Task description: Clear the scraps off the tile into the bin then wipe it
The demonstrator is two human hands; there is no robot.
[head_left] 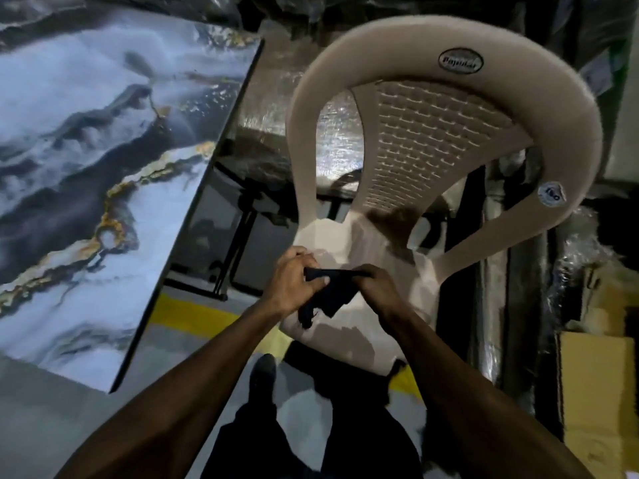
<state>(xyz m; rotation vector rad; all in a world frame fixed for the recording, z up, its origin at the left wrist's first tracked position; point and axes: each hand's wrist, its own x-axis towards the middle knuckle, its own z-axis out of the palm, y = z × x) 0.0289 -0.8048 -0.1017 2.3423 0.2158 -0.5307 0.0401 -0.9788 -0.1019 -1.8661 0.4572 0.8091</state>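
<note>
A large glossy tile (86, 150) with a blue, black and gold marble pattern fills the left side, lying on a dark metal stand. No scraps show on the part I can see. In front of me, both hands hold a small dark cloth (332, 292) above a chair seat. My left hand (294, 281) pinches its upper left edge and my right hand (375, 288) grips its right edge. The cloth hangs crumpled between them. No bin is in view.
A beige plastic chair (449, 108) stands right of the tile, its seat just under my hands. Plastic-wrapped stacks (518, 271) and cardboard boxes (594, 392) crowd the right side. A yellow floor stripe (186, 312) runs below the tile's edge. My dark-trousered legs (262, 385) are below.
</note>
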